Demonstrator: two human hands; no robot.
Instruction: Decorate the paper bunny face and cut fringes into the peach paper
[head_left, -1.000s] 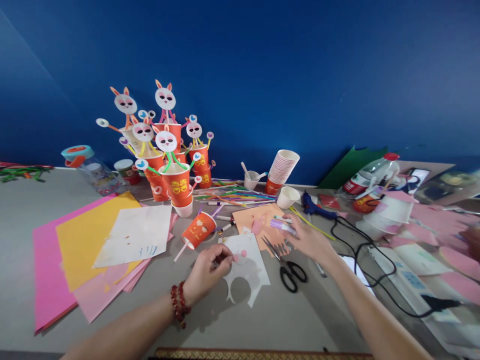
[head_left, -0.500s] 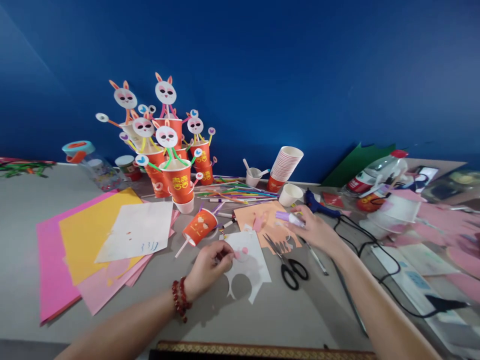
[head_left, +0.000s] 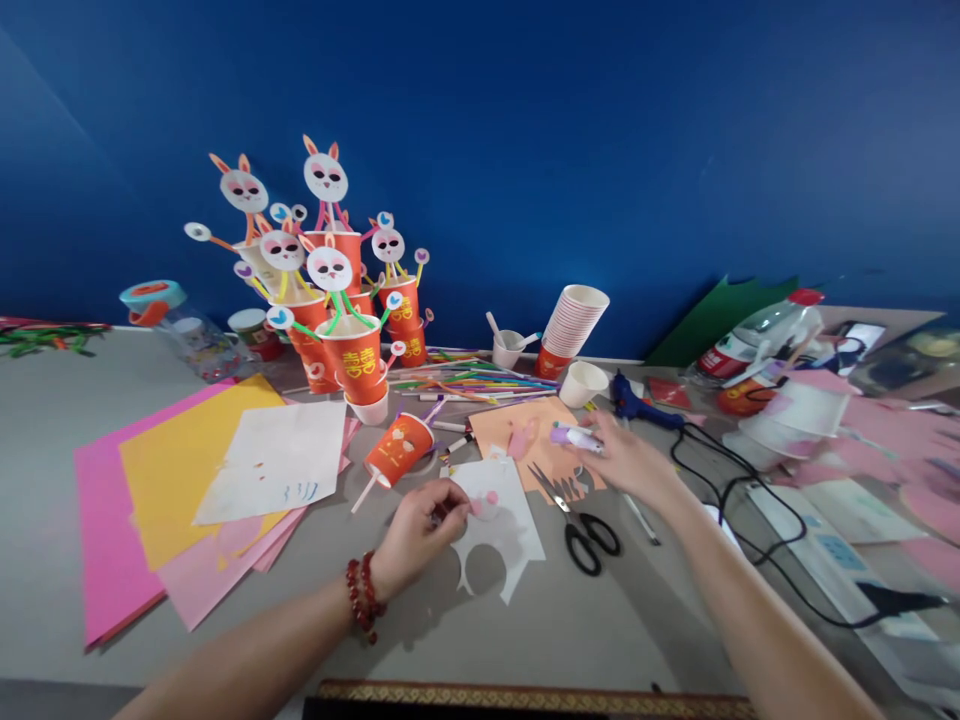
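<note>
My left hand [head_left: 426, 522], with a red bead bracelet at the wrist, is closed in a pinch on a small pink paper piece [head_left: 475, 507]. Below its fingertips lies a white paper sheet [head_left: 517, 520] with round cut-outs and a pink dot. My right hand [head_left: 626, 462] has thumb and fingers around one end of a purple-and-white glue stick [head_left: 574, 438], low over an orange paper sheet [head_left: 487, 425]. Black-handled scissors [head_left: 592, 543] rest open between the hands. An orange-red paper cup [head_left: 400, 450] with a straw lies on its side beyond my left hand.
Rabbit-faced cup figures [head_left: 352, 355] stand stacked at the back left, beside coloured paper sheets [head_left: 112, 560]. Straws [head_left: 480, 380], stacked paper cups [head_left: 574, 325] and a blue glue gun [head_left: 645, 408] are further back. A black cable, power strip [head_left: 825, 550] and plastic bottle [head_left: 757, 335] occupy the right.
The glue stick has tilted and sunk slightly towards the orange paper under my right hand. My left hand keeps its pinch in nearly the same place. The whole view has shifted a little.
</note>
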